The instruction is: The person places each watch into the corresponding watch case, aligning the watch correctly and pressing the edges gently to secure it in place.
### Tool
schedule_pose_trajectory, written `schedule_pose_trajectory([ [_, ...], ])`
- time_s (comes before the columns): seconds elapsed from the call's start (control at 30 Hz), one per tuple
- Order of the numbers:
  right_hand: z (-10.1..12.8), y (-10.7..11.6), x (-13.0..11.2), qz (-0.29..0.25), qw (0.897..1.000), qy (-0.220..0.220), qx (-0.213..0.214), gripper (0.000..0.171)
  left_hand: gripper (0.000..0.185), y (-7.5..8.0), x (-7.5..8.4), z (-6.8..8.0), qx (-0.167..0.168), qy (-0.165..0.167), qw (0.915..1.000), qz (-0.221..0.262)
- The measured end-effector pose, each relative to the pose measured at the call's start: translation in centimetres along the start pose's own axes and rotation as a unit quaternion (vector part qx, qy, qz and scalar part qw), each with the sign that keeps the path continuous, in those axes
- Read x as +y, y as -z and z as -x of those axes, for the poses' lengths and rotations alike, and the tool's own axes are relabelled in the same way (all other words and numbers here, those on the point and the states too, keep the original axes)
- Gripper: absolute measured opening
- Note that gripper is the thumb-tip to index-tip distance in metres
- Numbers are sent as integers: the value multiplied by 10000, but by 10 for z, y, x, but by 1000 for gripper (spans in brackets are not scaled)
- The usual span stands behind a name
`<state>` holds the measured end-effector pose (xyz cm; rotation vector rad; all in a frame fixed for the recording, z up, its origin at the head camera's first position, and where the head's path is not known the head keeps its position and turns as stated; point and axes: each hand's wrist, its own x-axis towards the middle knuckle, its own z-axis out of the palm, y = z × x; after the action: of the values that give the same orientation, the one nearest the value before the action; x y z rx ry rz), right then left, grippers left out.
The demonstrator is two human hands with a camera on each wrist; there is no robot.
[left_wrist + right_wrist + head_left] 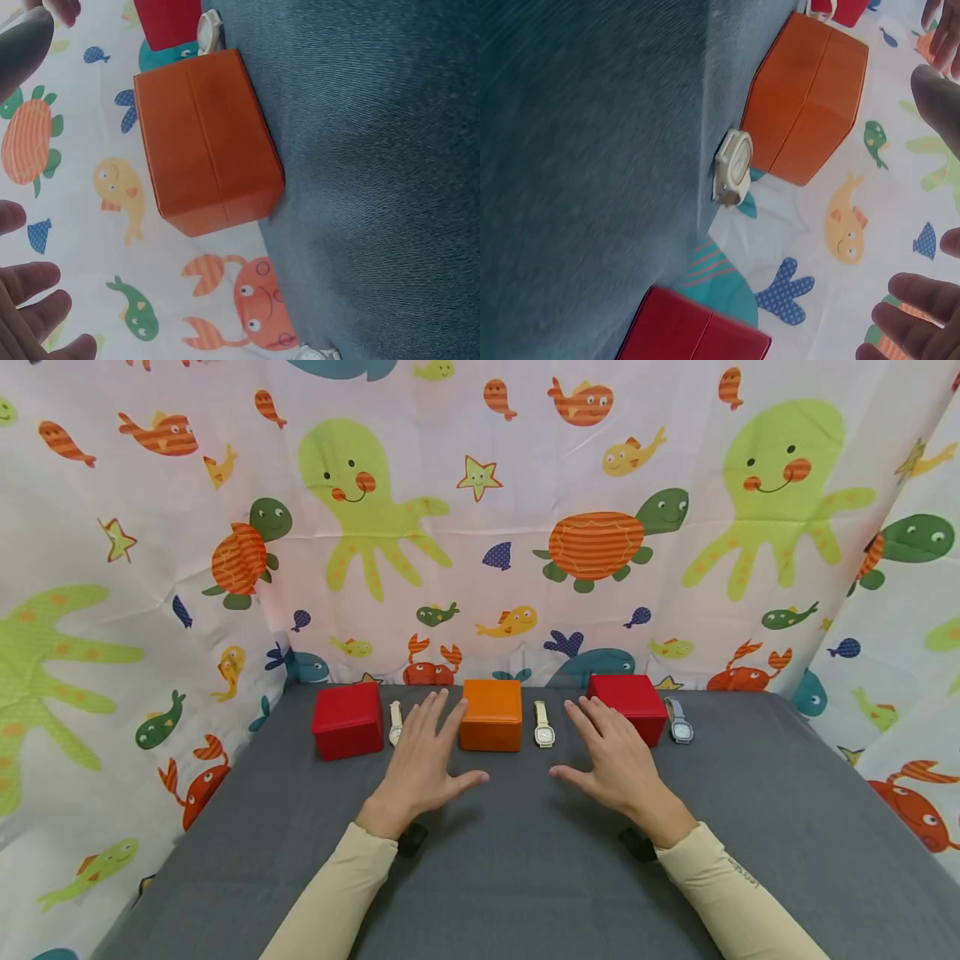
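My left hand (420, 768) hovers over the table with its fingers straight and spread, holding nothing. Its fingertips overlap the space between a cream watch (395, 733) and an orange box (491, 718) in the head view. Likewise my right hand (618, 764) is held out with straight fingers and nothing in it, its fingertips partly covering a red box (630, 687). Between the hands, a second cream watch (544, 735) lies right of the orange box. The orange box appears closed, with a seam around it, in the left wrist view.
Another red box (348, 722) stands at the left end of the row. A grey-blue watch (681, 730) lies at the right end. Behind the grey-covered table (517, 877) hangs a white curtain (465, 543) printed with sea animals, which also runs along both sides.
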<state>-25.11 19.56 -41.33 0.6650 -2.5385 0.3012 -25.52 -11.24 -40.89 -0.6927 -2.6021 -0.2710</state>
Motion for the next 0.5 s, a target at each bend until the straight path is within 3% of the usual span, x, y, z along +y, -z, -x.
schedule_pose_trajectory([
  [0.33,-17,-4,-11,-85,9998,3,-205,99,105,5,-3,-5,-56,101,9996,246],
  [0.5,-22,0,-4,-22,9998,-23,-185,98,103,2,6,-20,5,-208,9988,438],
])
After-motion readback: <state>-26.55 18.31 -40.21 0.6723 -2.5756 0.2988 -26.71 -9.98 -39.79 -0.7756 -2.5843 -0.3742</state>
